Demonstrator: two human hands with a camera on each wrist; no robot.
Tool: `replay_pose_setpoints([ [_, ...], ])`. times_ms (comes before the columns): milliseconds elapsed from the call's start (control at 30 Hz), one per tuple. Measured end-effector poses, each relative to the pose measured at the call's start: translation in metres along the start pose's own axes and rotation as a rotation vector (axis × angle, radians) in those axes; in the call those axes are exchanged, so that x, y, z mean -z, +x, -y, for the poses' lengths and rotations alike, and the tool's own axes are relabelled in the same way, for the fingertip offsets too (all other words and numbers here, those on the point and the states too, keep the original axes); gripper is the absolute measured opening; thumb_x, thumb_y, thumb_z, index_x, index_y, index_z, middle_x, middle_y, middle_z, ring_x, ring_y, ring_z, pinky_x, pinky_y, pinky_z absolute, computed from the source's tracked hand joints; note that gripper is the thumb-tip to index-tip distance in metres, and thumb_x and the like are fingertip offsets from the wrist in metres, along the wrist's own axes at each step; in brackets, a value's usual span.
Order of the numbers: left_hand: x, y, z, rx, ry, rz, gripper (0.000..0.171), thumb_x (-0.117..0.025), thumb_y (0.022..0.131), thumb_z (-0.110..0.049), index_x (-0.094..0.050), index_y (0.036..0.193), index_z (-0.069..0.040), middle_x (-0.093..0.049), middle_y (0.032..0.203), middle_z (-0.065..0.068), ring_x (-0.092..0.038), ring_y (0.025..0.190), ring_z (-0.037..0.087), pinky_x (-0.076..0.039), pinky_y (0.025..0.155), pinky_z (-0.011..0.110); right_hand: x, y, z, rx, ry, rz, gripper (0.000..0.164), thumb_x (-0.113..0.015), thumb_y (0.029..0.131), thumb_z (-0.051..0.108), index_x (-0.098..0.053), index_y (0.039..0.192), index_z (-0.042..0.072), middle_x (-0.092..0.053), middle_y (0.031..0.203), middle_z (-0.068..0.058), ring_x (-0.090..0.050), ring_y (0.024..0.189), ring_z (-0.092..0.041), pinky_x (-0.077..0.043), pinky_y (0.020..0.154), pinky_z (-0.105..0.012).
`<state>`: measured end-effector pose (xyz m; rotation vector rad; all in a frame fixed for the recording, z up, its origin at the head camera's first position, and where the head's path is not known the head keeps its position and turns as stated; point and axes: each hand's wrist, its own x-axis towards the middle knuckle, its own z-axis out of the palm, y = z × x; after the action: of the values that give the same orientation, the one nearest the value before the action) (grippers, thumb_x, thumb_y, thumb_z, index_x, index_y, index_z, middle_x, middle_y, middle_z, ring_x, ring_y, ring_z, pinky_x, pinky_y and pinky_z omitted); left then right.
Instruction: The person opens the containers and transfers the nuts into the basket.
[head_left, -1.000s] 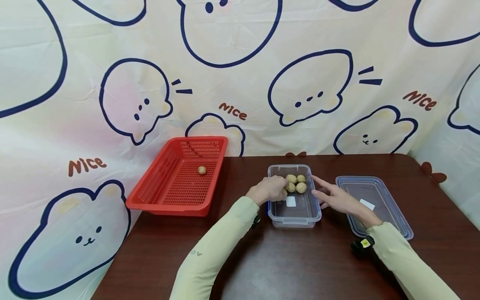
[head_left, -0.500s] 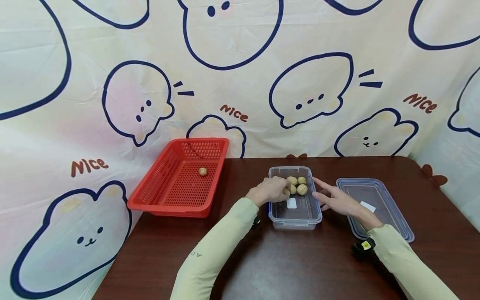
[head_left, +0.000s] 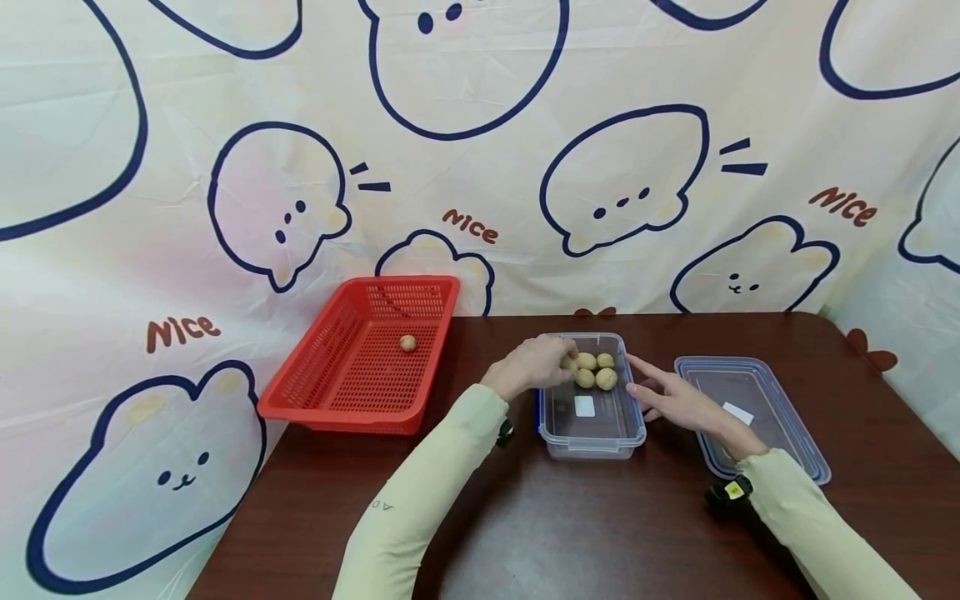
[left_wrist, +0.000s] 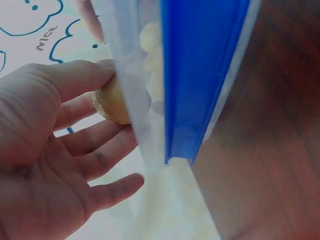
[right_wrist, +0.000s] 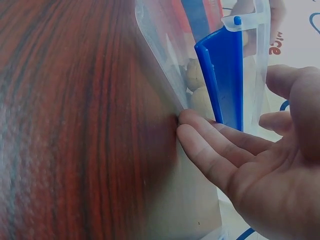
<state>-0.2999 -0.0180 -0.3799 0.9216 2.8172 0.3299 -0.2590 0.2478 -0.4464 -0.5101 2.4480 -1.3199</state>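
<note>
In the left wrist view, my left hand (head_left: 531, 364) pinches a walnut (left_wrist: 111, 102) between thumb and fingertips, level with the upper rim of a clear plastic box (head_left: 592, 444). Several tan walnuts (head_left: 606, 379) sit together inside, toward the box's far end, with a white label on the floor before them. My right hand (head_left: 670, 398) touches the box's right side, its fingers fairly straight along the wall below a blue clip (right_wrist: 227, 80). Another blue clip (left_wrist: 200, 75) runs down the left side.
A red perforated basket (head_left: 337, 421) stands at the left with one walnut (head_left: 407, 342) in it. To the right of the box lies its clear lid (head_left: 780, 429), flat on the dark wooden table (head_left: 570, 525). A printed cloth (head_left: 480, 175) hangs behind.
My left hand has lifted from inside the box up toward its left rim, bringing a walnut with it. The right hand stays against the box.
</note>
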Motion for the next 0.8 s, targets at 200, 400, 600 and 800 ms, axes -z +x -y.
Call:
replay_pose_setpoints([
  [200,0.016,-0.006,0.002,0.006,-0.023,-0.012,0.034,-0.065,0.094,-0.028,-0.062,0.125,-0.013,-0.065,0.108,0.001,-0.057,0.088,0.014,-0.049,0.076,0.024,0.0,0.0,0.0,0.002,0.006,0.0,0.071,-0.051,0.102,0.035,-0.012,0.159,0.016,-0.049,0.137,-0.036,-0.069,0.098,-0.027,-0.059,0.077,-0.036],
  [400,0.035,-0.011,0.009,-0.012,-0.015,-0.055,0.033,-0.065,0.095,-0.028,-0.061,0.123,-0.011,-0.066,0.103,-0.001,-0.06,0.083,0.013,-0.051,0.074,0.024,0.001,0.002,-0.007,0.011,-0.003,0.006,0.071,-0.05,0.102,0.037,-0.012,0.159,0.017,-0.048,0.136,-0.037,-0.07,0.096,-0.026,-0.059,0.077,-0.036],
  [600,0.055,-0.018,0.015,-0.046,-0.035,-0.091,0.031,-0.064,0.095,-0.025,-0.061,0.121,-0.008,-0.066,0.106,0.004,-0.06,0.088,0.015,-0.052,0.081,0.027,-0.001,0.004,-0.011,0.002,-0.013,-0.005,0.071,-0.05,0.102,0.041,-0.014,0.159,0.019,-0.05,0.136,-0.035,-0.07,0.094,-0.024,-0.059,0.076,-0.033],
  [800,0.073,-0.029,0.023,-0.007,-0.037,-0.115,0.031,-0.064,0.095,-0.023,-0.062,0.122,-0.008,-0.066,0.104,0.004,-0.06,0.089,0.018,-0.052,0.082,0.03,-0.001,0.003,-0.01,0.026,-0.017,0.002,0.071,-0.05,0.102,0.038,-0.013,0.158,0.015,-0.05,0.135,-0.036,-0.07,0.093,-0.024,-0.059,0.076,-0.035],
])
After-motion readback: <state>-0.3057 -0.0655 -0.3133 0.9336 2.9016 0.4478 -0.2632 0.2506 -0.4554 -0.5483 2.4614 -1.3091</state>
